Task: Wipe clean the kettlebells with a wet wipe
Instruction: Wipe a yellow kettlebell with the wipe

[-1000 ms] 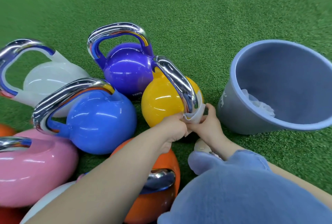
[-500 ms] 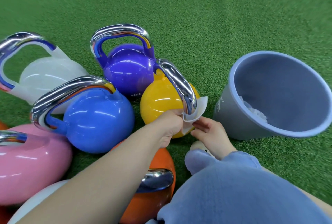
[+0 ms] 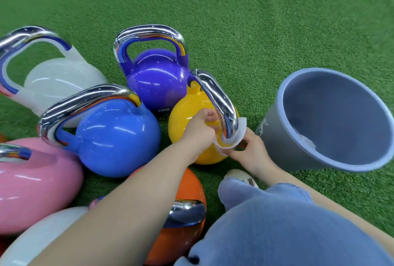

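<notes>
Left hand: the left hand (image 3: 200,129) reaches through the handle loop, fingers curled, pinching the near-left end of the thin white wet wipe (image 3: 231,141).
Right hand: the right hand (image 3: 248,148) pinches the wipe's right end.
Wipe: wrapped under the base of the curved chrome handle (image 3: 221,103).
Kettlebell: the glossy yellow round kettlebell (image 3: 189,129) sits just beyond both hands.
Handle axis: arches from near to far-left, so the wipe likely slides that way.
Nearer hand: both at the handle's near end.

Bright light from above makes white shiny spots on the blue kettlebell (image 3: 119,135); around it the edges look bent and blurry.
</notes>
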Demonstrator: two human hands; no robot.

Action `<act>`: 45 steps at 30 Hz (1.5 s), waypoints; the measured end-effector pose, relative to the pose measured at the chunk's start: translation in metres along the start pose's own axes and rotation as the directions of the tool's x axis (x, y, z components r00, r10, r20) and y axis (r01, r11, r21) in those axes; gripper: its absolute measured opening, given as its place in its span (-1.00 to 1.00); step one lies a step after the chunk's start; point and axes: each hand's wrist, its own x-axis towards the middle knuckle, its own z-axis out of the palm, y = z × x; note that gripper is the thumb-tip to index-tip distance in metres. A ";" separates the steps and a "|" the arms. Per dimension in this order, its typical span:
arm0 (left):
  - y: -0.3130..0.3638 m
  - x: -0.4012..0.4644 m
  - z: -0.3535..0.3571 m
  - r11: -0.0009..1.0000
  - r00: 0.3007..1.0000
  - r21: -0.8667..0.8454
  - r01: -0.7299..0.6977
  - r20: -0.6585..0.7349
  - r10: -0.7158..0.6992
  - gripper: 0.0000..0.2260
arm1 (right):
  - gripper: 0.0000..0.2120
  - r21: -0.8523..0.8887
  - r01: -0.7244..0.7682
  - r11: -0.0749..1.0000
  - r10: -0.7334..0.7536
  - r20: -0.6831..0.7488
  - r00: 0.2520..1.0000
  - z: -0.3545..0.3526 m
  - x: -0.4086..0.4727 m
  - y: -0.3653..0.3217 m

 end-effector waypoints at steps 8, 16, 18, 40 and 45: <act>-0.003 0.002 -0.003 0.957 0.981 0.216 -0.193 0.079 0.180 -0.48 | -0.52 0.041 0.132 0.990 -0.129 -0.071 0.989 0.015 0.005 0.010; -0.012 0.007 -0.012 0.967 0.993 0.230 -0.111 0.000 0.114 -0.47 | -0.41 -0.172 0.193 0.966 -0.200 -0.025 0.979 0.020 0.008 0.038; -0.013 0.007 -0.013 0.965 0.994 0.239 -0.109 -0.005 0.113 -0.47 | -0.47 -0.216 0.250 0.944 -0.241 0.066 0.968 0.011 0.011 0.037; -0.006 -0.019 -0.006 0.816 0.989 0.576 -0.044 0.142 -0.047 -0.82 | -0.48 0.096 -0.074 0.993 0.096 -0.259 0.961 0.039 0.010 0.007; -0.008 -0.019 0.000 0.903 0.988 0.429 0.005 0.137 -0.071 -0.72 | -0.41 0.037 -0.103 0.994 0.105 -0.062 0.993 0.019 0.008 0.010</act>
